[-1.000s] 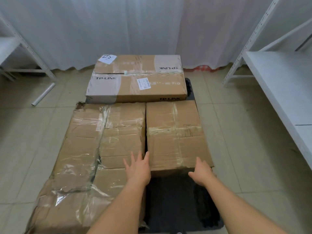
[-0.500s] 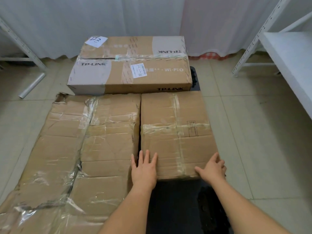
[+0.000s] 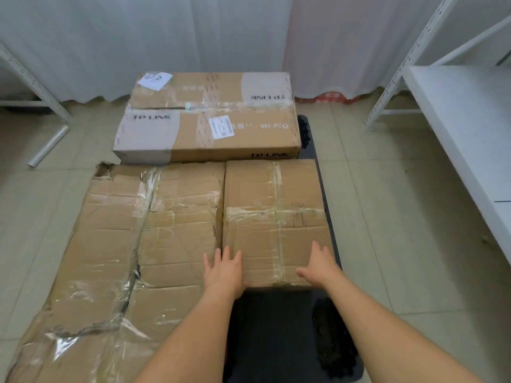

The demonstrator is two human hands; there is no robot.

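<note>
A taped brown cardboard box [image 3: 273, 205] lies flat on a black cart platform [image 3: 276, 333] in the middle. My left hand [image 3: 224, 270] rests with straight fingers on the box's near left corner. My right hand [image 3: 320, 265] lies flat on its near right corner, fingers straight. To the left sits a larger worn box [image 3: 116, 258] covered in torn clear tape. Behind both stands a long TP-LINK box [image 3: 207, 125] with a white label.
White metal shelving [image 3: 464, 125] runs along the right side, and another shelf frame [image 3: 33, 84] stands at the far left. A white tube [image 3: 48, 146] lies on the tiled floor at left. White curtains [image 3: 193, 37] hang behind.
My right hand has moved from the box's near right edge up onto its top. My left hand has stayed at the near left corner. The view has shifted slightly.
</note>
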